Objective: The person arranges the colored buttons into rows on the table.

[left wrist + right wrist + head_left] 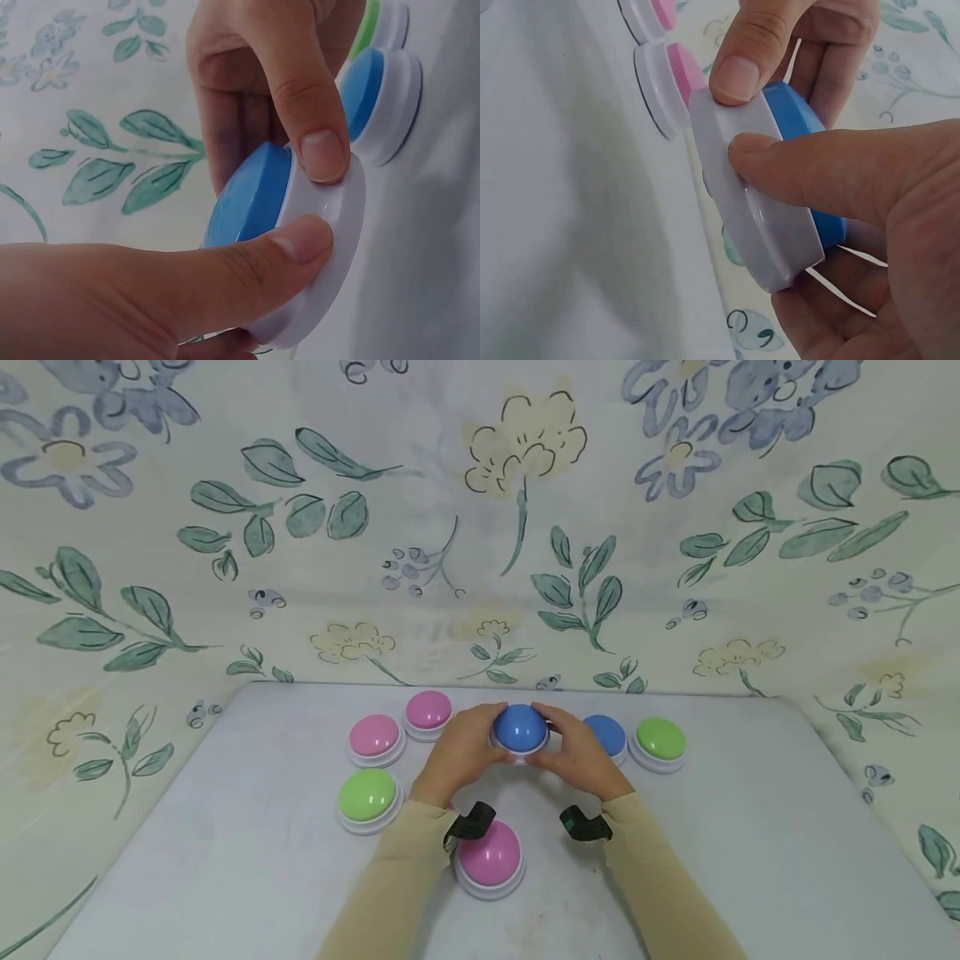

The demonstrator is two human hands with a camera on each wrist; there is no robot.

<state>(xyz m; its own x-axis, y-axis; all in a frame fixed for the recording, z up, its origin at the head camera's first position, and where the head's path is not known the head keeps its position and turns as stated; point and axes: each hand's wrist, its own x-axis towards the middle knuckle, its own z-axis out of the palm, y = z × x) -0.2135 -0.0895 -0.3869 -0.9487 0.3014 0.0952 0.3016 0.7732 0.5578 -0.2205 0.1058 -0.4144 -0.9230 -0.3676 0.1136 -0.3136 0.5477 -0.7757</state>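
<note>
Both hands grip one blue dome push button with a white base, near the back of the white table. My left hand holds its left side and my right hand its right. In the left wrist view, both thumbs press on the white base while the other fingers curl round the far side, partly hidden. The right wrist view shows the same button tilted between the two hands, its underside edge above the table surface. A second blue button stands just beyond my right hand.
To the left stand two pink buttons and a green button. Another green button is at the right. A pink button sits in front, beside my left sleeve. Behind the white table hangs a floral cloth.
</note>
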